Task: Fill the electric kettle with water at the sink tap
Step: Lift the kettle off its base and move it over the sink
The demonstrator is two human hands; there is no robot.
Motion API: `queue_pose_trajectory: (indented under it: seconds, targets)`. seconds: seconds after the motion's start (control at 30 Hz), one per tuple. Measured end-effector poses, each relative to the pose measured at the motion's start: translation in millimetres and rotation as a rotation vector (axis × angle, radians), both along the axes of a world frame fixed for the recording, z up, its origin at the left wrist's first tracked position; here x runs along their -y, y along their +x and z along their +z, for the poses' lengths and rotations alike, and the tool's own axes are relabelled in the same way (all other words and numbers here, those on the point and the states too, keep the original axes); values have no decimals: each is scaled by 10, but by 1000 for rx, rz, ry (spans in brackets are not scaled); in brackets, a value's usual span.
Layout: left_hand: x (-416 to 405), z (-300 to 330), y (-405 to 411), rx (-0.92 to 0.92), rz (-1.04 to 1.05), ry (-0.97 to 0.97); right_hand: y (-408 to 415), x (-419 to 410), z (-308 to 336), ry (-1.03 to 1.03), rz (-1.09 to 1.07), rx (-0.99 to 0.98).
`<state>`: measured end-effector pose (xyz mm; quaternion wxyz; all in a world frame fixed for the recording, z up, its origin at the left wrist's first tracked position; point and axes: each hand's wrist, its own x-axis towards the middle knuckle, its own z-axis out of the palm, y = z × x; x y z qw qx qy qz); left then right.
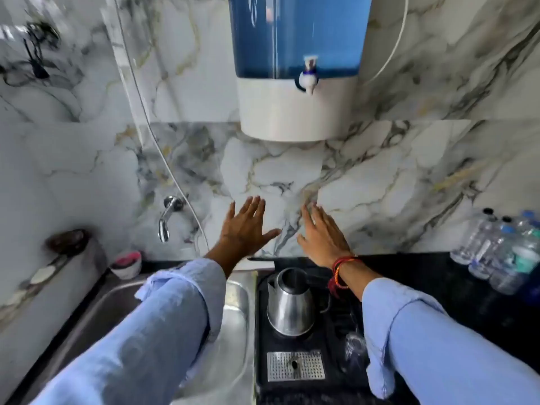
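Observation:
A steel electric kettle (289, 305) stands upright with its lid open on a black tray (263, 361), just right of the steel sink (233, 311). The chrome tap (167, 218) juts from the marble wall above the sink's left part. My left hand (245, 226) is stretched forward with fingers spread, held above the sink's back edge, holding nothing. My right hand (321, 232) is also flat and spread, beyond and above the kettle, apart from it. Both arms wear light blue sleeves; red threads circle the right wrist.
A blue and white water purifier (295, 83) with a small spout hangs on the wall above. Several plastic bottles (502, 252) crowd the black counter at right. A small bowl (127, 264) sits left of the sink. A metal drip grille (295, 365) lies in the tray.

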<state>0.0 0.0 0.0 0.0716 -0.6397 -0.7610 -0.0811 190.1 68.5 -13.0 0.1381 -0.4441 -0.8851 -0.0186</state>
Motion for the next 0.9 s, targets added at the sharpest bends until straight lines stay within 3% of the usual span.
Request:
queue_pose_trajectory:
  seconds: [0.13,0.2,0.33,0.57,0.9]
  targets:
    - [164,-769,146,-16,-31,-174,13,17,-499,-238,-67,60]
    - [-17,-1396,203,97,6,-365,-90,-272,-1093,-429,-73,139]
    - [-23,-1659,329,135,-20,-338,-52,-292,-1247,-553,-168,175]
    - [-49,-1940,355,183,-14,-317,-61,-442,-1545,-330,-199,83]
    - [4,-1865,-142,158,-62,-186,-533,-433,-1357,-267,-217,-18]
